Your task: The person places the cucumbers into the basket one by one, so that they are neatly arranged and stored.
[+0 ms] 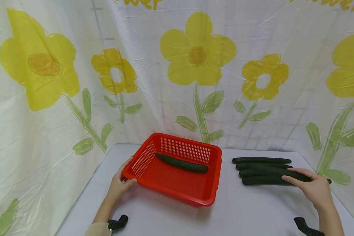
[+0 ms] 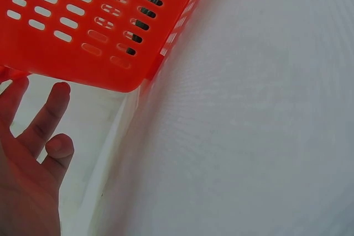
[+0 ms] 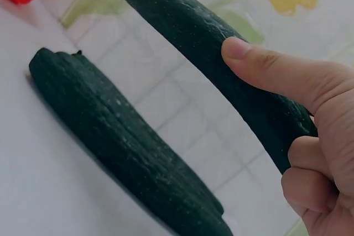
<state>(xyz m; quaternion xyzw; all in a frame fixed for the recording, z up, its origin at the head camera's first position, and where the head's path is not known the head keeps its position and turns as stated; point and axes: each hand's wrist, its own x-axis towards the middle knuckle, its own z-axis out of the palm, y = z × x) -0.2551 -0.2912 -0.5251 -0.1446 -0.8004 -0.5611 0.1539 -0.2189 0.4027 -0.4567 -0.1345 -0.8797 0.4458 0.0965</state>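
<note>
Head view: our left hand [image 1: 120, 183] pinches the basket [image 1: 174, 183], one cucumber [image 1: 183, 163] inside; our right hand [image 1: 316, 187] grips another [image 3: 188, 34] over the others [image 1: 261, 180].

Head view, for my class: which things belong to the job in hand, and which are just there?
In the job:
red basket, held by the left hand
cucumber inside it
cucumber in the right hand, that hand at the pile
other cucumbers on the table

Just there:
white table
flowered sheet
</note>
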